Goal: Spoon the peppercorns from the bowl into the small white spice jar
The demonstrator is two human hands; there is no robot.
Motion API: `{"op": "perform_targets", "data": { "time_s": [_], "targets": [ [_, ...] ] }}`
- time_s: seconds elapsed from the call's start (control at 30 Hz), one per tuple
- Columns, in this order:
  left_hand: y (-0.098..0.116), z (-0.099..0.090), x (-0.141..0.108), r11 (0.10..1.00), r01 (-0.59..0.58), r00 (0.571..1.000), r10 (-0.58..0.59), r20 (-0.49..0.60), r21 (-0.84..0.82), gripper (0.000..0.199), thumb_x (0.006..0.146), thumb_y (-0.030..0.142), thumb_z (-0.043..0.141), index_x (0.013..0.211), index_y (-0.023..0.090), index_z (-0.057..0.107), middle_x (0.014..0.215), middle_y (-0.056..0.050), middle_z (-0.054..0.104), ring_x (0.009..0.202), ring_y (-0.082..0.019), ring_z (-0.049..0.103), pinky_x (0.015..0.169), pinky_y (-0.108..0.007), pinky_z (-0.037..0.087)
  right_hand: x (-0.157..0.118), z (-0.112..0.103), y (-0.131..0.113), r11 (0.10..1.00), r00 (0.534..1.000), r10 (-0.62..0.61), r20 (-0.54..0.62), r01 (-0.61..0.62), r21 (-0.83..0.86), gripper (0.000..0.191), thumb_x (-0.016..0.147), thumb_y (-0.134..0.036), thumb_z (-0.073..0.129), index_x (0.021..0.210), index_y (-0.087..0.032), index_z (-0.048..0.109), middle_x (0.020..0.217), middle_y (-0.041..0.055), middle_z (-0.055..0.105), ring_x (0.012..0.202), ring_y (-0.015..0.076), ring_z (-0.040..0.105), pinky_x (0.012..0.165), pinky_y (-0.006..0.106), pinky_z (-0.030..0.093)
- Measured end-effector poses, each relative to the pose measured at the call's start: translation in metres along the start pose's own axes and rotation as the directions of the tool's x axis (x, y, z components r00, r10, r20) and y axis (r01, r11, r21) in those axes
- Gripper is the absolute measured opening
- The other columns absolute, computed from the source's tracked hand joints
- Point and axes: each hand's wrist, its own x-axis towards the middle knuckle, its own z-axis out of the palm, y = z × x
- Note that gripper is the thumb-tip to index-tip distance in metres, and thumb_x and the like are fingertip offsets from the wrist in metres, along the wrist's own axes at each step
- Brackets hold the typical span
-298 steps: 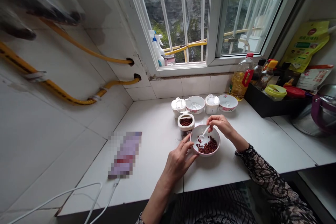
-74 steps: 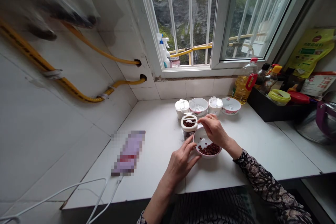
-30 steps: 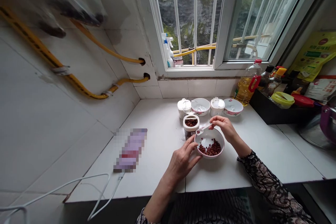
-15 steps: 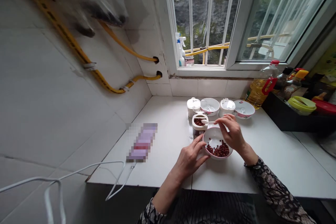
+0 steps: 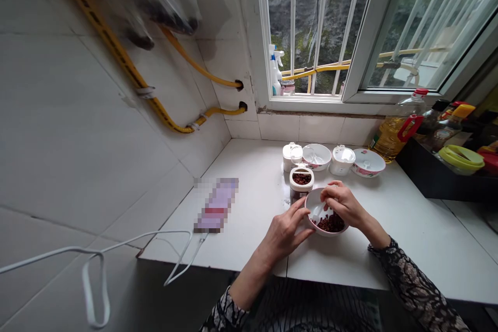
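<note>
My left hand point(image 5: 288, 228) grips the left rim of a white bowl point(image 5: 313, 198) standing on the counter. Dark red-brown dried bits, perhaps peppercorns point(image 5: 330, 222), lie in the bowl's lower part. Closed around the handle of a small white spoon point(image 5: 318, 211), my right hand point(image 5: 342, 203) is over the bowl; the spoon's head dips in near the bits. Just behind the bowl stands an open seasoning jar point(image 5: 301, 180) with a pale rim, holding more of the same bits.
Behind are two white lidded jars point(image 5: 291, 157) point(image 5: 342, 161) and two flower-patterned bowls point(image 5: 317, 157) point(image 5: 369, 163). An oil bottle point(image 5: 395, 129) and a black condiment box point(image 5: 420, 171) stand right. A blurred phone-like object point(image 5: 217, 205) with a white cable point(image 5: 155, 233) lies left.
My right hand has brought the spoon from the open jar's mouth down into the bowl. My left hand keeps its hold on the bowl. The view has shifted slightly.
</note>
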Motion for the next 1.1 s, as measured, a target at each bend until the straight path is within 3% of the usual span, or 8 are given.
{"op": "perform_targets", "data": {
  "time_s": [0.1, 0.2, 0.33, 0.6, 0.77, 0.93, 1.1],
  "targets": [
    [0.001, -0.001, 0.001, 1.0, -0.015, 1.0, 0.015, -0.01, -0.008, 0.03, 0.09, 0.026, 0.063, 0.116, 0.021, 0.05, 0.143, -0.017, 0.052, 0.123, -0.026, 0.06, 0.085, -0.035, 0.06, -0.001, -0.001, -0.006, 0.971, 0.989, 0.147, 0.018, -0.148, 0.188, 0.018, 0.073, -0.015, 0.046, 0.065, -0.022, 0.061, 0.06, 0.0007, 0.065, 0.072, 0.0211, 0.063, 0.076, 0.036, 0.05],
    [0.002, -0.002, 0.0, 1.0, -0.003, 1.0, 0.003, -0.002, -0.011, 0.028, 0.09, 0.024, 0.062, 0.115, 0.022, 0.049, 0.142, -0.016, 0.053, 0.117, -0.025, 0.063, 0.079, -0.033, 0.061, 0.0, -0.004, -0.009, 0.864, 0.947, 0.313, 0.069, -0.314, 0.395, 0.014, 0.07, -0.022, 0.049, 0.063, -0.02, 0.061, 0.06, -0.0004, 0.062, 0.057, 0.017, 0.061, 0.059, 0.029, 0.049],
    [0.001, -0.002, -0.001, 1.0, 0.007, 1.0, -0.007, 0.0, -0.008, 0.028, 0.09, 0.023, 0.062, 0.114, 0.022, 0.049, 0.143, -0.016, 0.052, 0.108, -0.023, 0.068, 0.076, -0.032, 0.062, 0.004, -0.008, -0.006, 0.722, 0.897, 0.434, 0.082, -0.401, 0.563, 0.011, 0.064, -0.027, 0.055, 0.061, -0.019, 0.062, 0.052, -0.0023, 0.059, 0.048, 0.0149, 0.059, 0.055, 0.026, 0.046],
    [-0.002, 0.0, -0.003, 1.0, -0.006, 1.0, 0.006, -0.003, -0.004, 0.028, 0.089, 0.02, 0.061, 0.115, 0.021, 0.05, 0.141, -0.017, 0.053, 0.111, -0.024, 0.067, 0.074, -0.032, 0.061, 0.005, -0.015, 0.0, 0.637, 0.846, 0.533, 0.008, -0.407, 0.655, 0.01, 0.058, -0.023, 0.056, 0.058, -0.017, 0.063, 0.047, -0.0012, 0.06, 0.046, 0.0139, 0.057, 0.058, 0.027, 0.045],
    [-0.002, -0.001, -0.003, 1.0, -0.001, 1.0, 0.001, 0.005, -0.006, 0.027, 0.09, 0.021, 0.061, 0.115, 0.022, 0.051, 0.142, -0.017, 0.053, 0.104, -0.023, 0.069, 0.073, -0.032, 0.062, 0.005, -0.015, 0.0, 0.641, 0.842, 0.54, -0.023, -0.393, 0.659, 0.009, 0.059, -0.024, 0.057, 0.058, -0.017, 0.063, 0.046, 0.0, 0.06, 0.047, 0.0147, 0.057, 0.059, 0.027, 0.045],
    [-0.002, -0.001, -0.002, 1.0, -0.005, 1.0, 0.005, 0.011, -0.003, 0.027, 0.091, 0.022, 0.059, 0.116, 0.022, 0.05, 0.142, -0.017, 0.052, 0.11, -0.024, 0.067, 0.074, -0.032, 0.062, 0.006, -0.015, 0.002, 0.633, 0.836, 0.547, -0.04, -0.382, 0.673, 0.011, 0.06, -0.027, 0.059, 0.063, -0.018, 0.064, 0.049, 0.0014, 0.064, 0.05, 0.0152, 0.057, 0.062, 0.029, 0.047],
    [-0.002, -0.001, -0.002, 1.0, -0.01, 1.0, 0.01, 0.001, -0.017, 0.027, 0.091, 0.023, 0.06, 0.116, 0.021, 0.05, 0.141, -0.017, 0.053, 0.109, -0.024, 0.068, 0.073, -0.031, 0.062, 0.013, -0.008, 0.004, 0.689, 0.841, 0.51, -0.178, -0.276, 0.67, 0.016, 0.069, -0.032, 0.061, 0.075, -0.018, 0.063, 0.062, 0.0029, 0.07, 0.061, 0.0174, 0.064, 0.069, 0.032, 0.05]
  ]
}}
